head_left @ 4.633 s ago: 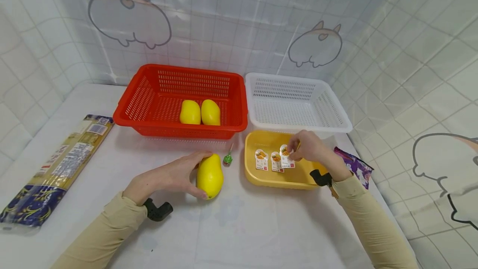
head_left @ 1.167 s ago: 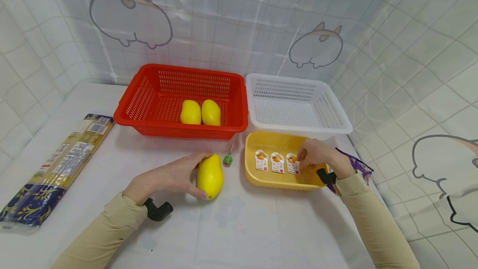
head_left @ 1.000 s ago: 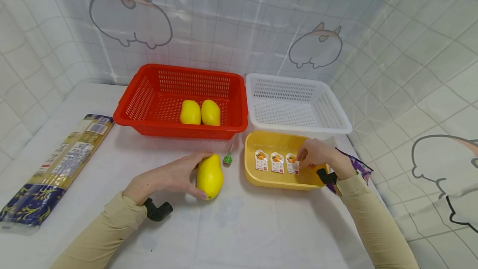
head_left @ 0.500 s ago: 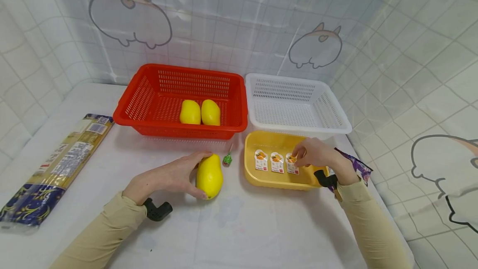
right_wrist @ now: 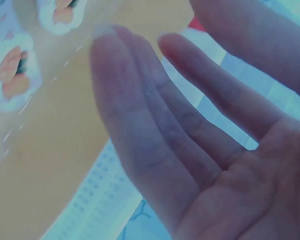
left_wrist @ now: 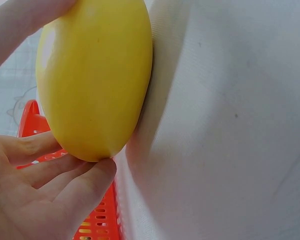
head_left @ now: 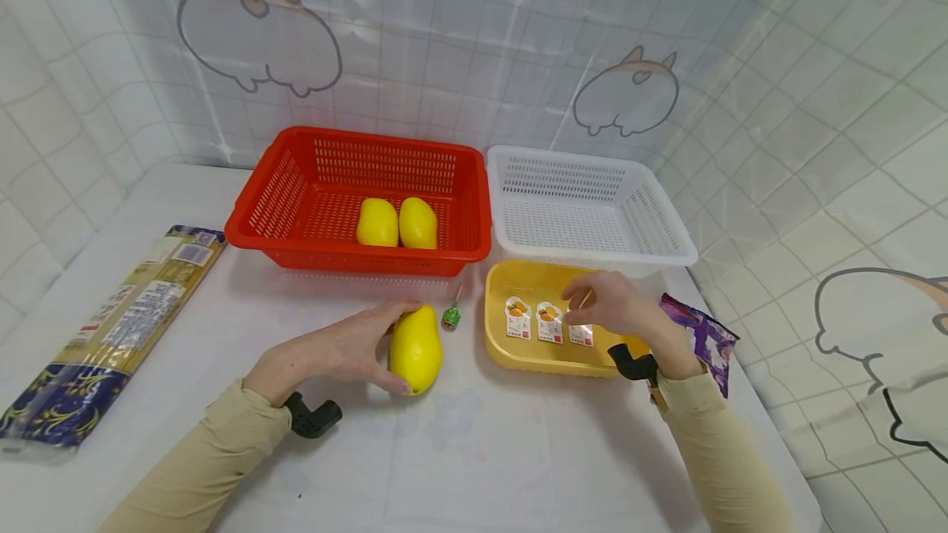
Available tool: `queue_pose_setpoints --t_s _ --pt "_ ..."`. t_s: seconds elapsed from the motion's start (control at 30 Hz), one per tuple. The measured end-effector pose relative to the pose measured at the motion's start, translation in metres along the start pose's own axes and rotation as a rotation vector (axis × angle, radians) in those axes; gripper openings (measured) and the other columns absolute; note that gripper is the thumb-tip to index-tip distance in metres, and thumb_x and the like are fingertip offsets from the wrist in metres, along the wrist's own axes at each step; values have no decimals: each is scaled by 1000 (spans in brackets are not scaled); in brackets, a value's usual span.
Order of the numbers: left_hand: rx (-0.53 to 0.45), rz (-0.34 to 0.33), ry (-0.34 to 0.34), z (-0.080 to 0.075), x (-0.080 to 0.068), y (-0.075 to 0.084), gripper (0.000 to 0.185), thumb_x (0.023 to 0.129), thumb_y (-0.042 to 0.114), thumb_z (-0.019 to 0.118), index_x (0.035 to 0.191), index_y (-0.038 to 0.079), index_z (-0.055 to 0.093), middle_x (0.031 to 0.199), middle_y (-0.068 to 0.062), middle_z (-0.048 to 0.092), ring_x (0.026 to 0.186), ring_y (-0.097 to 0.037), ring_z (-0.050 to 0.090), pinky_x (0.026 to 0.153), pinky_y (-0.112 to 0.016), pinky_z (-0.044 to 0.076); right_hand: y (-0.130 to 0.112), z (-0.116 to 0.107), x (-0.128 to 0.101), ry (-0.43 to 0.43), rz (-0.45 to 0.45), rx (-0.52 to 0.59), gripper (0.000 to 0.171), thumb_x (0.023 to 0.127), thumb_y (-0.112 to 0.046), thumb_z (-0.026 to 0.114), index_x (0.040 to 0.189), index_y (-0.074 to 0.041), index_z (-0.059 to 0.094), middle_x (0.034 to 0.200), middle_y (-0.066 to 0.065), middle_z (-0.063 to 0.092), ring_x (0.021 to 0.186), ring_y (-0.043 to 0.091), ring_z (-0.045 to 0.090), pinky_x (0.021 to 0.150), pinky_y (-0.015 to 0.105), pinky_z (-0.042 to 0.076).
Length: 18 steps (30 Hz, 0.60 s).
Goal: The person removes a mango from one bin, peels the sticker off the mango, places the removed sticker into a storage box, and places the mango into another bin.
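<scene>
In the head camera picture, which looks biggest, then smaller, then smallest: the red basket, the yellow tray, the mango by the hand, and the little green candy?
1. red basket
2. yellow tray
3. mango, held by the left hand
4. green candy

The gaps are plain, so nearness does not change the order.

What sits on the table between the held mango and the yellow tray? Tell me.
In the head view, a small green-wrapped lollipop lies between the mango and the yellow tray, touching neither.

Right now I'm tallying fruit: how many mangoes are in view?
3: two side by side in the red basket, mango and mango; one on the table, mango, held by the left hand.
</scene>
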<state>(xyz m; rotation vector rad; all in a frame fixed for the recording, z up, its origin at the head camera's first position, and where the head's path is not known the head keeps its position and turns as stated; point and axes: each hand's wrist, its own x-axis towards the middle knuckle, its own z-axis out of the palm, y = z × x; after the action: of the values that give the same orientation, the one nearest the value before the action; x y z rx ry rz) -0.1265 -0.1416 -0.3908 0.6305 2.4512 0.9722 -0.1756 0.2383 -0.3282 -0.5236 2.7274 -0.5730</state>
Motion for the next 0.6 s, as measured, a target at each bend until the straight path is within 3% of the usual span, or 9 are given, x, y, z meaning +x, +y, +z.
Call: queue_pose_setpoints --t_s 0.4,0.6 --pt "-1 -2 3 0 0 0 113 67 47 91 154 10 30 153 -7 40 136 -28 43 117 -52 36 -35 10 -3 138 -137 71 35 85 -20 81 114 -3 71 98 8 71 85 21 67 76 33 57" --pt "-3 -8 1 0 0 -1 113 67 47 91 154 11 30 154 -7 40 137 -28 43 117 -52 36 -56 20 -2 194 -184 134 35 84 -18 81 114 -3 70 92 5 71 79 17 66 72 29 57"
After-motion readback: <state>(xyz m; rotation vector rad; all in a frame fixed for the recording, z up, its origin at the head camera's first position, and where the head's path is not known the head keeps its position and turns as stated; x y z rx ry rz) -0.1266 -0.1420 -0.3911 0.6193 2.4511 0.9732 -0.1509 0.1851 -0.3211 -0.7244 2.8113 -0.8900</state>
